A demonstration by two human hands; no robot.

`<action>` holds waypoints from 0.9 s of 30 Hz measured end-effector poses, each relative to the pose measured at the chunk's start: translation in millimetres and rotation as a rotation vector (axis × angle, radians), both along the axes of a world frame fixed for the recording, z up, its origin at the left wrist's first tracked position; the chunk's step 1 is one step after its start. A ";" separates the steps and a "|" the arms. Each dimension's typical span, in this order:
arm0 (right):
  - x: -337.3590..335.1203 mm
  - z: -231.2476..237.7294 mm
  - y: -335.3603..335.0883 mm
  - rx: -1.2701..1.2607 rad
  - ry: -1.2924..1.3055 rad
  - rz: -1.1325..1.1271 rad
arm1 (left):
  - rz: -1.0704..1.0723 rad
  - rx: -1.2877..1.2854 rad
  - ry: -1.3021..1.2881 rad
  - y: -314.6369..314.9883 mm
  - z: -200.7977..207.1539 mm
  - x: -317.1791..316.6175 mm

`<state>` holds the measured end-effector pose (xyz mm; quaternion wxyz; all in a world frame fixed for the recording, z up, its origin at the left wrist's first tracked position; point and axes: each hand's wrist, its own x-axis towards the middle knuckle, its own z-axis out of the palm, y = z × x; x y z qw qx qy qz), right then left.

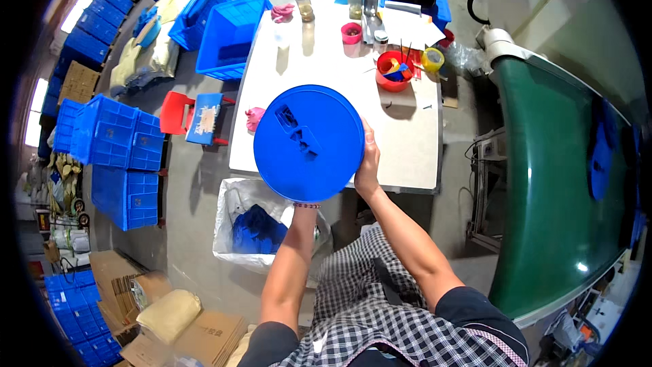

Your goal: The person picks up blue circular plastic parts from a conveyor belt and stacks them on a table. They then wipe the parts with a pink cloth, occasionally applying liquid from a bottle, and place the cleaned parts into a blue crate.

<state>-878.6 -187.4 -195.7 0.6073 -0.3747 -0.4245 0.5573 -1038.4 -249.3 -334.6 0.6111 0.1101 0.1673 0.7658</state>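
A round blue plastic disc with a low rim and dark angular marks on its face is raised over the table's near edge. My right hand grips it by the right side, fingers going behind the rim. Beneath its lower edge my left wrist shows with a beaded bracelet; the left hand itself is hidden behind the disc. Just left of the disc, a crumpled pink cloth lies on the white table. Below it stands a white-lined bin with blue plastic pieces inside.
Farther back on the table are a red tub of tools, yellow tape, bottles and papers. Blue crates and a red chair stand left, cartons lower left. A green conveyor belt runs along the right.
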 end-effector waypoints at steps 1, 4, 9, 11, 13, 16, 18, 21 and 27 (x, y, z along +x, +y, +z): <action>1.6 -12.9 19.4 -0.008 -0.035 -0.010 | 0.020 -0.084 0.018 16.6 -18.2 5.6; 6.1 -63.0 65.5 -0.045 -0.156 0.016 | 0.050 -0.328 0.064 59.0 -65.4 13.8; -5.7 -176.6 115.9 -0.086 -0.218 0.003 | 0.060 -0.500 0.107 110.8 -135.4 15.3; -10.4 -219.8 134.1 -0.112 -0.233 -0.006 | 0.042 -0.528 0.106 132.5 -171.3 14.7; -15.8 -258.0 149.0 -0.136 -0.238 -0.016 | 0.030 -0.548 0.113 147.5 -201.7 10.6; -22.7 -303.6 167.5 -0.172 -0.227 -0.034 | 0.008 -0.574 0.118 163.4 -239.7 3.6; -28.3 -329.2 177.1 -0.194 -0.208 -0.049 | -0.012 -0.595 0.125 165.6 -258.6 -4.1; -37.2 -350.9 190.1 -0.220 -0.176 -0.065 | -0.019 -0.620 0.135 169.2 -273.5 -13.4; -35.6 -353.0 186.3 -0.282 -0.146 -0.099 | -0.032 -0.651 0.149 171.7 -281.7 -22.9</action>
